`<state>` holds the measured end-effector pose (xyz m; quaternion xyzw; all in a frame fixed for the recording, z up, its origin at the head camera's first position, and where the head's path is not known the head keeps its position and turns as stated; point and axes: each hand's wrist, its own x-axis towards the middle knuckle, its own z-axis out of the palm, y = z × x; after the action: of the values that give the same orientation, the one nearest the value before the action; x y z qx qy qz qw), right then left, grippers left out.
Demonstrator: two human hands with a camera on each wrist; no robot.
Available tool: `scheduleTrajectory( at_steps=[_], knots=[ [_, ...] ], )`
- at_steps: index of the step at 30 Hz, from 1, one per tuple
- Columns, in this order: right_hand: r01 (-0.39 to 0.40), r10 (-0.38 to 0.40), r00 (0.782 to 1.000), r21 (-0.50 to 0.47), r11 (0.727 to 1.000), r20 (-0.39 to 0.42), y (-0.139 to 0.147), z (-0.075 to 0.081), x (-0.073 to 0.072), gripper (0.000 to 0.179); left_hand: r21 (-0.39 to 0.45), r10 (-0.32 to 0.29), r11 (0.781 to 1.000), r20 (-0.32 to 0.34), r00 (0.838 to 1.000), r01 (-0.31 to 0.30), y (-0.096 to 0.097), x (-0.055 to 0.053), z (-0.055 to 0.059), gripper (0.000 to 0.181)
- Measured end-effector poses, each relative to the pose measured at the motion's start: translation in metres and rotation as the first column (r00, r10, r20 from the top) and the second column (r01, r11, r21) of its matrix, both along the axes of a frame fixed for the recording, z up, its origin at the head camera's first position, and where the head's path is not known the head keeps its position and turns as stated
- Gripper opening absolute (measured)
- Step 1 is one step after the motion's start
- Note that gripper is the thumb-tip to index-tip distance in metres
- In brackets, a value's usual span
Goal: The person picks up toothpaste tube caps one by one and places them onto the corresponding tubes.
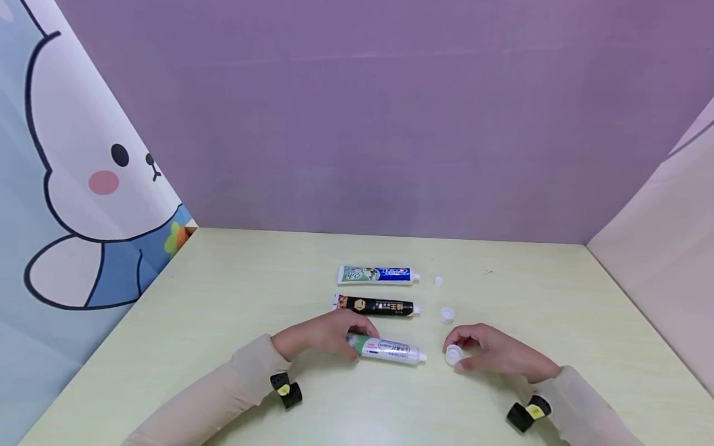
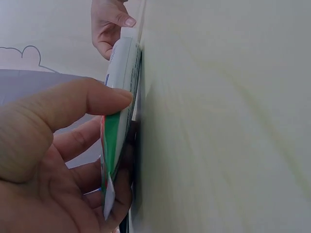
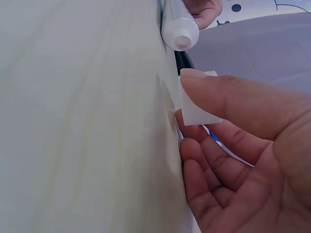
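My left hand (image 1: 333, 334) grips the green-and-white toothpaste tube (image 1: 393, 351) by its flat tail end, thumb on one side and fingers on the other. In the left wrist view the tube (image 2: 122, 73) lies close along the tabletop. Its bare nozzle (image 3: 182, 41) faces my right hand in the right wrist view. My right hand (image 1: 499, 353) pinches a white screw cap (image 1: 454, 354) between thumb and fingers, a short way right of the nozzle. The cap (image 3: 198, 104) is partly covered by the thumb in the right wrist view.
Behind the held tube lie a black toothpaste tube (image 1: 385, 306) and a blue-and-green toothpaste tube (image 1: 379, 275), both uncapped. A larger white cap (image 1: 447, 314) and a small white cap (image 1: 439, 281) sit right of their nozzles. A purple backdrop (image 1: 390, 124) borders the table's far edge.
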<state>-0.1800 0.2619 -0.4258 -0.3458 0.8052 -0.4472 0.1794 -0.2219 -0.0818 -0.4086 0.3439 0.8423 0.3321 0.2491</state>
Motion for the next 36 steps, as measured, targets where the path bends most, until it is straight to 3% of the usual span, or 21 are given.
scheduleTrajectory(
  at_steps=[15, 24, 36],
  knots=[
    [0.086, -0.085, 0.994, -0.018, 0.996, 0.063, -0.001, 0.004, 0.000, 0.023, 0.023, 0.011, 1.000, -0.010, 1.000, -0.010, -0.002, 0.001, 0.003, 0.042],
    [0.097, -0.092, 0.993, -0.069, 0.993, 0.071, 0.000, 0.004, 0.000, 0.019, 0.032, 0.018, 0.999, -0.028, 0.999, -0.017, -0.003, 0.000, 0.002, 0.043],
    [0.223, -0.220, 0.961, 0.000, 0.975, 0.166, -0.002, 0.010, 0.000, 0.033, 0.026, 0.066, 0.998, -0.046, 0.997, -0.065, -0.004, 0.000, 0.003, 0.042]
  ],
)
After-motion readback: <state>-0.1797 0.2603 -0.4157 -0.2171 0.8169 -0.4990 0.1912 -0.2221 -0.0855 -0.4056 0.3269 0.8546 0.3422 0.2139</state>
